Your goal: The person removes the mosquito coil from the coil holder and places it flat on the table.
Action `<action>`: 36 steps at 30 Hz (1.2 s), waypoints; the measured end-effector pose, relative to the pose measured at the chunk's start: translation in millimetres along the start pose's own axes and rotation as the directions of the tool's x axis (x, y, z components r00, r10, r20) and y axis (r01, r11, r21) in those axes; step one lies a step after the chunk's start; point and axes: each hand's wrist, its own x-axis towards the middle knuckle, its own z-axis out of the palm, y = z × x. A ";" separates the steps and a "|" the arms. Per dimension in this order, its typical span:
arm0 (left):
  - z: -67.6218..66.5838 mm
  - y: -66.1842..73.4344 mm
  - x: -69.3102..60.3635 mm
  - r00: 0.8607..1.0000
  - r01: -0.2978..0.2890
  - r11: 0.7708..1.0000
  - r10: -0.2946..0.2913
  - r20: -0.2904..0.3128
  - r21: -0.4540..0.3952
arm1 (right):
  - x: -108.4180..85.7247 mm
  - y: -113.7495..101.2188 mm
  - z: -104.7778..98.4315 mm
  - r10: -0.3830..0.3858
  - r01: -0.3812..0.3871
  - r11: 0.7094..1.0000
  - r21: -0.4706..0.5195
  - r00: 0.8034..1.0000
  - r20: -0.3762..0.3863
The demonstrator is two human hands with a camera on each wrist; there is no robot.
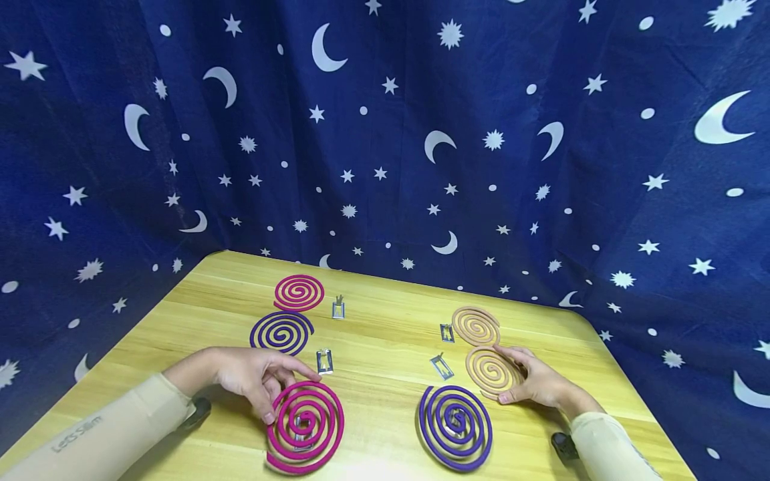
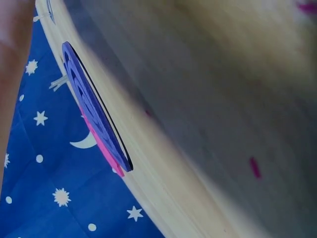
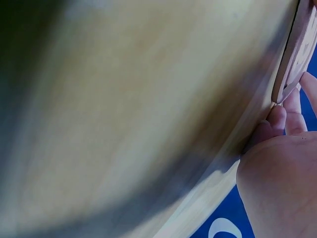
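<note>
My left hand (image 1: 249, 377) holds a pink mosquito coil (image 1: 305, 415) by its rim, the thumb on the left edge and the index finger along the far edge. Under that coil shows a small metal stand (image 1: 303, 439). With thumb and fingers, my right hand (image 1: 538, 381) grips the outer edge of a tan mosquito coil (image 1: 493, 369), low over the wood; the right wrist view shows the fingers at this coil's edge (image 3: 292, 59). Between the hands, a purple mosquito coil (image 1: 455, 421) sits tilted over another stand, mostly hidden.
Farther back on the wooden table (image 1: 379, 334) lie another pink coil (image 1: 299, 292), a purple coil (image 1: 281, 333) and a second tan coil (image 1: 475, 326). Several metal stands lie near them, including one (image 1: 325, 361) beyond my left fingertips. A blue curtain (image 1: 385, 133) hangs behind the table.
</note>
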 end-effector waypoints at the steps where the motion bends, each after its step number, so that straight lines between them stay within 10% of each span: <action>1: 0.2 0.4 0.1 1.000 0.004 1.000 -0.004 -0.004 -0.003 | -0.1 -0.1 0.0 0.001 -0.001 1.000 -0.002 1.000 -0.001; 21: -10.3 6.1 -8.5 0.974 -0.218 0.968 0.223 0.033 -0.124 | -0.5 -0.9 0.2 0.022 -0.022 1.000 0.002 1.000 -0.004; 36: -34.9 -7.7 -54.8 0.978 -0.208 0.970 0.202 -0.058 -0.127 | -0.4 -1.5 -0.4 0.011 -0.011 1.000 -0.004 1.000 0.000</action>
